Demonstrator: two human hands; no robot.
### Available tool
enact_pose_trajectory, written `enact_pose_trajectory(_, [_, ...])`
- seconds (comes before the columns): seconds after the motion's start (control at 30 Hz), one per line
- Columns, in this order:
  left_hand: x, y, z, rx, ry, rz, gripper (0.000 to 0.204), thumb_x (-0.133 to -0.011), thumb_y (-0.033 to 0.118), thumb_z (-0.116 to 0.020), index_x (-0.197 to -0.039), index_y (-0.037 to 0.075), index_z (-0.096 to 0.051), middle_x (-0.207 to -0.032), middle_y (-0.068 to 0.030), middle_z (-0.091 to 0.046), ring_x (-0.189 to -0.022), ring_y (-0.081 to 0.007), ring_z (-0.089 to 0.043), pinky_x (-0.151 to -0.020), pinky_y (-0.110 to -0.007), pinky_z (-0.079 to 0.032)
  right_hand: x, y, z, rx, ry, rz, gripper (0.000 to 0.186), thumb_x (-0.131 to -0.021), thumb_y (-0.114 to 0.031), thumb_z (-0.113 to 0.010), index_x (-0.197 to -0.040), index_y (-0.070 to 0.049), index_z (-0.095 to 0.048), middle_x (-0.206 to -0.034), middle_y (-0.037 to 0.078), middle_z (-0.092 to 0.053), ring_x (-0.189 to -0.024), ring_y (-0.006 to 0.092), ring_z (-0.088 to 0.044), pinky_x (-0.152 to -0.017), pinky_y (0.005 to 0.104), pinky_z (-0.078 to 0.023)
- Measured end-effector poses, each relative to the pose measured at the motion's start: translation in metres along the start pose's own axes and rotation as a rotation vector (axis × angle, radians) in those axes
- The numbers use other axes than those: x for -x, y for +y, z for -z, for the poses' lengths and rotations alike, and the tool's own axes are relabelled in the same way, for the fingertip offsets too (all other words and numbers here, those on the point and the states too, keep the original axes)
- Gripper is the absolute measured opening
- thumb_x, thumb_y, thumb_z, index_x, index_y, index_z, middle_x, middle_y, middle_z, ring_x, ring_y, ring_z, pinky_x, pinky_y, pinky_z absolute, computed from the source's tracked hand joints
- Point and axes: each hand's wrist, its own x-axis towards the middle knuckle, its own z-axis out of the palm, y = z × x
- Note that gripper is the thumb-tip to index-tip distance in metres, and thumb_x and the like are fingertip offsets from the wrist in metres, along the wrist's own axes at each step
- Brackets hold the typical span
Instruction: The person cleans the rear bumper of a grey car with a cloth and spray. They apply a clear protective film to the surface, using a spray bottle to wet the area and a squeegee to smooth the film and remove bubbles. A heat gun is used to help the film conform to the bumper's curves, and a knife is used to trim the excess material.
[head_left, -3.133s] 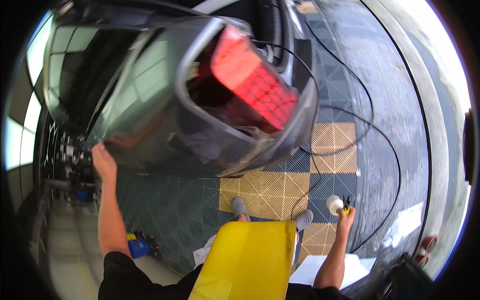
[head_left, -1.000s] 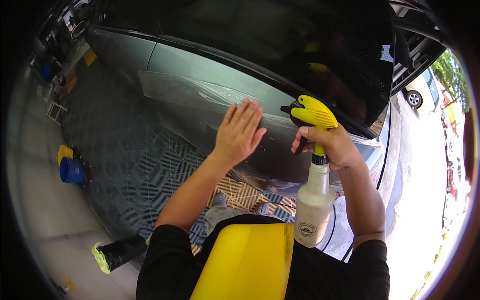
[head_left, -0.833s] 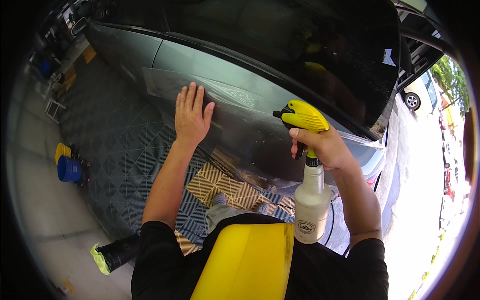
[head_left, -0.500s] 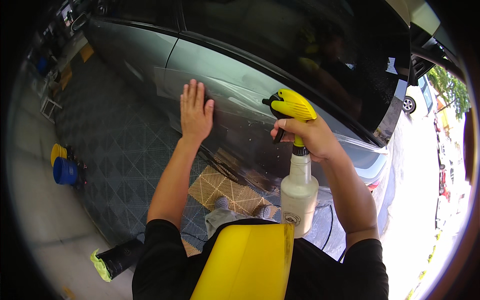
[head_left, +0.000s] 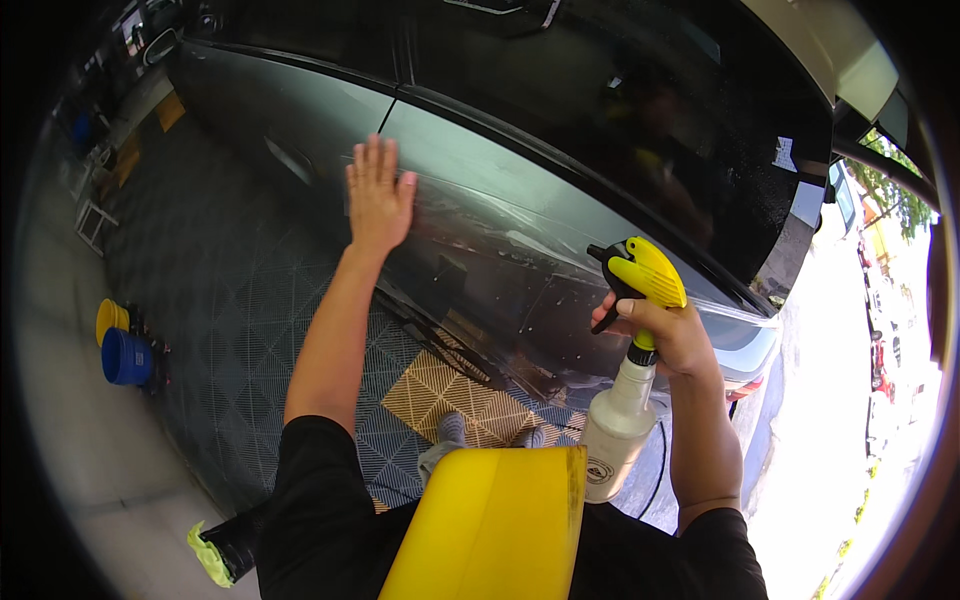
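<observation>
Left hand (head_left: 378,205), flat and empty, rests against the grey car panel (head_left: 480,150) left of centre; right hand (head_left: 665,330) grips a spray bottle (head_left: 620,415) right of centre; clear film (head_left: 525,240) seems laid, creases unsmoothed.

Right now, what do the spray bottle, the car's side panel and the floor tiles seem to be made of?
Spray bottle: probably plastic, cloudy white with a soft sheen, going by its smooth, slightly translucent-looking body.
Car's side panel: likely painted metal, grey, given its smooth, bright reflections; plastic can't be excluded.
Floor tiles: likely moulded plastic, fairly matte, from their repeating ribbed pattern.
</observation>
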Motion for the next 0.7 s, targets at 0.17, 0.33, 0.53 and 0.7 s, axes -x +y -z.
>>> enact_pose_trajectory(0.17, [0.029,0.052,-0.02,0.055,0.041,-0.013,0.068,-0.105,0.04,-0.039,-0.156,-0.001,-0.02,-0.161,-0.0281,-0.015,-0.149,-0.0481,-0.012,-0.12,-0.057,-0.01,0.017,0.002,0.013,0.215,0.023,-0.037,0.055,-0.087,-0.007,-0.069,-0.139,-0.002,-0.051,-0.103,0.009,-0.068,-0.078,0.0142,-0.068,-0.068,0.0264,-0.052])
enact_pose_trajectory(0.33, [0.066,0.215,-0.01,0.27,-0.077,-0.431,0.052,-0.094,0.03,-0.062,-0.137,0.001,-0.053,-0.148,-0.0163,-0.045,-0.14,-0.0359,-0.039,-0.113,-0.05,-0.029,0.038,-0.011,0.046,0.023,0.165,0.001,0.039,-0.087,-0.005,-0.067,-0.124,0.003,-0.055,-0.098,0.01,-0.067,-0.081,0.0193,-0.07,-0.073,0.0303,-0.055])
enact_pose_trajectory(0.53, [0.029,0.232,0.007,0.259,-0.077,-0.601,0.036,-0.086,0.019,-0.071,-0.118,0.003,-0.064,-0.115,-0.0079,-0.061,-0.104,-0.025,-0.058,-0.087,-0.04,-0.046,0.073,-0.008,0.09,0.177,0.134,-0.064,0.044,-0.088,-0.012,-0.072,-0.128,-0.001,-0.058,-0.091,0.007,-0.069,-0.076,0.0139,-0.068,-0.074,0.0301,-0.056])
enact_pose_trajectory(0.7, [0.011,0.283,0.008,0.126,-0.193,-0.688,0.031,-0.088,0.02,-0.069,-0.114,0.004,-0.063,-0.098,-0.0047,-0.058,-0.092,-0.0204,-0.057,-0.078,-0.035,-0.048,0.087,-0.014,0.131,0.308,0.166,-0.065,0.033,-0.088,-0.015,-0.071,-0.117,-0.001,-0.063,-0.083,0.006,-0.07,-0.072,0.0113,-0.066,-0.07,0.0259,-0.053])
